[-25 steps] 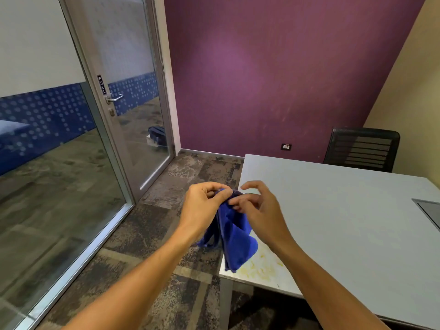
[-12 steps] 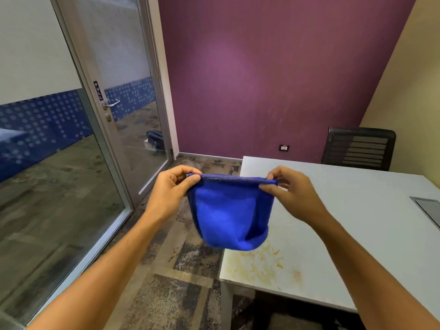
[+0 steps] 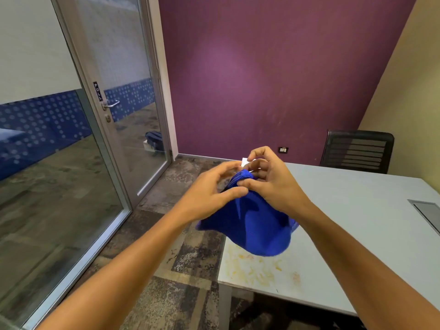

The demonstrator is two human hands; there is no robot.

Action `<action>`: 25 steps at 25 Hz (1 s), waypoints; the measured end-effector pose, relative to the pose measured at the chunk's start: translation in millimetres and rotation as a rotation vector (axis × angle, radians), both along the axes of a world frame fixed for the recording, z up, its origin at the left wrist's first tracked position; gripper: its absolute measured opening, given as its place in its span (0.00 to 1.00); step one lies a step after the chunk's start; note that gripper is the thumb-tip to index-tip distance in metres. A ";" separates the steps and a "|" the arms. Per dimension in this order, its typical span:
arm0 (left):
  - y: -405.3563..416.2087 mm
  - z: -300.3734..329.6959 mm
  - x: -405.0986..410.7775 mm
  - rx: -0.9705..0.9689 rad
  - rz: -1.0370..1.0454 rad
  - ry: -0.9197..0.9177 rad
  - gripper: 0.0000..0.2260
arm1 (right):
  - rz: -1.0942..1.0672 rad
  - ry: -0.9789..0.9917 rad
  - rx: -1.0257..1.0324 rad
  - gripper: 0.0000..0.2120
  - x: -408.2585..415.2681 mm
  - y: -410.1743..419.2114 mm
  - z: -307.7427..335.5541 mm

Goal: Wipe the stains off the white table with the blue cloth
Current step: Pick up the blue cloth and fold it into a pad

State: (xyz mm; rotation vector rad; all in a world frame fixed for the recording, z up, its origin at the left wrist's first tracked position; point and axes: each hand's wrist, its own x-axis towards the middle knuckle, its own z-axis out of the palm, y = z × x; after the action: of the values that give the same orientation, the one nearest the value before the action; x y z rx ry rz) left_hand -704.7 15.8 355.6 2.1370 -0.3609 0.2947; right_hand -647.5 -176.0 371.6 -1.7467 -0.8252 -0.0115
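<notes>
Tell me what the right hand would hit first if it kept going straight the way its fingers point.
The right hand points up-left, toward the left hand. It would likely meet the left hand's fingers first, across the bunched top of the blue cloth; depth is uncertain.

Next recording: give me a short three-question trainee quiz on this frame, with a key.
1. True or false: the blue cloth is already pressed flat on the white table.
2. Where are the yellowish stains? A) by the far chair B) on the table's near left corner C) on the floor
3. Fill in: the cloth is held by ____ hands.

Key:
1. False. The left hand and right hand hold it bunched in the air above the corner.
2. B, just below the hanging cloth.
3. Both.
</notes>
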 end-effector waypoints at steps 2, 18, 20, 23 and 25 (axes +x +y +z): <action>-14.0 8.6 8.6 -0.043 0.014 0.050 0.25 | -0.026 -0.012 0.014 0.18 1.7 2.5 -2.5; 24.4 -4.7 21.5 -0.538 0.290 0.106 0.03 | -0.253 0.091 0.125 0.05 -29.2 -41.3 -122.1; 20.6 -11.2 19.7 -0.609 0.301 0.145 0.04 | -0.284 0.170 0.320 0.06 -32.9 -40.2 -122.8; 14.6 -13.6 19.1 -0.727 0.290 0.187 0.05 | -0.255 0.293 0.646 0.08 -37.4 -33.1 -113.4; 11.1 -12.4 19.2 -0.751 0.294 0.192 0.05 | -0.234 0.374 0.775 0.09 -39.0 -31.6 -106.0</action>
State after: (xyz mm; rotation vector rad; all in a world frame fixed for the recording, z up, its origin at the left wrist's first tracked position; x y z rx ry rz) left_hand -685.5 26.9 343.2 1.4489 0.1680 0.3244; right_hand -686.5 -207.7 265.7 -1.0477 -0.2693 -0.1385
